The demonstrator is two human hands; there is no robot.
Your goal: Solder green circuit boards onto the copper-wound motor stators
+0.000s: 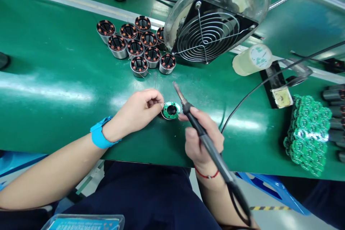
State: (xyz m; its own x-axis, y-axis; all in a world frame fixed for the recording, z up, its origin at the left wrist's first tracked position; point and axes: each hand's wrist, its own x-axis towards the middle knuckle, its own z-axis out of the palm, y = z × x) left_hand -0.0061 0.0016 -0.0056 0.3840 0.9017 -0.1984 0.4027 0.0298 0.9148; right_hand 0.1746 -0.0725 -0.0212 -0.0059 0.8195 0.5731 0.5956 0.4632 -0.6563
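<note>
A small motor stator with a round green circuit board (171,110) on top sits on the green table (54,79) between my hands. My left hand (138,109) rests just left of it, fingers curled and pinched at its edge; what they pinch is too small to see. My right hand (202,136) holds a black soldering iron (205,138) like a pen, its metal tip raised above and slightly right of the board, not touching it. A blue wrist strap (100,134) is on my left wrist.
Several copper-wound stators (136,45) stand clustered at the back. A fume fan with a wire grille (208,30) is behind, with a pale roll (252,59) beside it. A heap of green round boards (308,134) lies at the right. The iron's cable (269,81) runs right.
</note>
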